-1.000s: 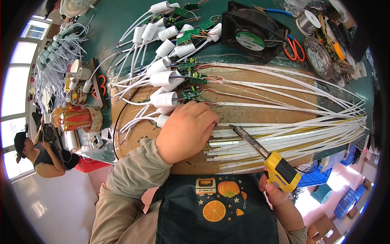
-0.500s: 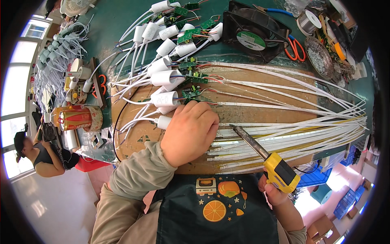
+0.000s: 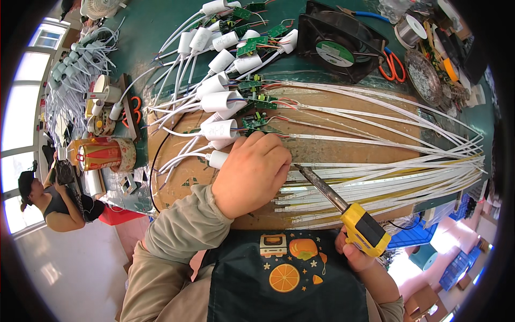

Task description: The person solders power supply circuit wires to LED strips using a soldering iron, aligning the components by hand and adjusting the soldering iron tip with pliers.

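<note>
My right hand point(image 3: 355, 251) grips a yellow-and-black soldering iron point(image 3: 366, 229) by its handle. The iron's tip points up and left, a short way right of my left fingers and over the ends of some white LED strips point(image 3: 343, 185). My left hand point(image 3: 252, 174) is closed in a pinch, back of the hand up; what it holds is hidden beneath the fingers. Against its left side lies a white cylindrical cap point(image 3: 217, 159) with a white cable. Just beyond the fingers are green circuit boards point(image 3: 254, 122), wired to white caps and to strips.
Brown cardboard point(image 3: 343, 126) covers part of the green table. Behind are more capped cables point(image 3: 221, 61), a black fan point(image 3: 340, 45), orange-handled scissors point(image 3: 391, 70), a solder spool point(image 3: 410, 28) and a dish of pale bits point(image 3: 424, 78). A can point(image 3: 99, 154) stands left; beyond sits another person point(image 3: 56, 201).
My right hand has moved the soldering iron a little to the left, so its tip is nearer my left fingers. My left hand keeps its pinch in nearly the same place.
</note>
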Motion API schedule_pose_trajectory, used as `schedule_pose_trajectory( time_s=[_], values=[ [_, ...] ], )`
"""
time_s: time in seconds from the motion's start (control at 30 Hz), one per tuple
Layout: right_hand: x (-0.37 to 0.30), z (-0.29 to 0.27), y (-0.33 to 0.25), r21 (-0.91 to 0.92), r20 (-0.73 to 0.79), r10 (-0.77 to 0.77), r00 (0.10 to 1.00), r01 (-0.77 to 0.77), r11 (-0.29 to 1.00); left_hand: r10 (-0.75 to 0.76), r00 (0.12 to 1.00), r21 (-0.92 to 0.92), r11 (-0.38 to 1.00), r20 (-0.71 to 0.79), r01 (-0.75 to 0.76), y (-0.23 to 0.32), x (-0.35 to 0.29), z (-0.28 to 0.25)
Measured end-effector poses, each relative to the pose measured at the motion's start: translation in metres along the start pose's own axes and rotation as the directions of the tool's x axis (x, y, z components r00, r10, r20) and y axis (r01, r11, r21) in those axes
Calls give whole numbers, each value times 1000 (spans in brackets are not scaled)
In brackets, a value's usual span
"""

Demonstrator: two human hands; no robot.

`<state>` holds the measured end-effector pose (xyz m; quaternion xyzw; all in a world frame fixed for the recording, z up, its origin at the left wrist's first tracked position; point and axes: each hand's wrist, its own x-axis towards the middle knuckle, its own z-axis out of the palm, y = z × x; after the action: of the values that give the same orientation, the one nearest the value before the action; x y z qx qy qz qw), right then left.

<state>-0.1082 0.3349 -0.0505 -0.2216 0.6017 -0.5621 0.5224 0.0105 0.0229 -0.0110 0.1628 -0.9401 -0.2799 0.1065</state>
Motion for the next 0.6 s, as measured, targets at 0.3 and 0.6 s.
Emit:
schedule_pose_trajectory(
  time_s=[0.3, 0.6],
  values=[
    [1, -1, 1, -32, 6, 41, 999, -40, 999, -2, 1000, -16, 1000, 0, 2, 0, 0, 0],
    [4, 4, -5, 11, -20, 9, 1000, -9, 1000, 2, 1000, -16, 1000, -3, -2, 0, 1, 0]
  ],
)
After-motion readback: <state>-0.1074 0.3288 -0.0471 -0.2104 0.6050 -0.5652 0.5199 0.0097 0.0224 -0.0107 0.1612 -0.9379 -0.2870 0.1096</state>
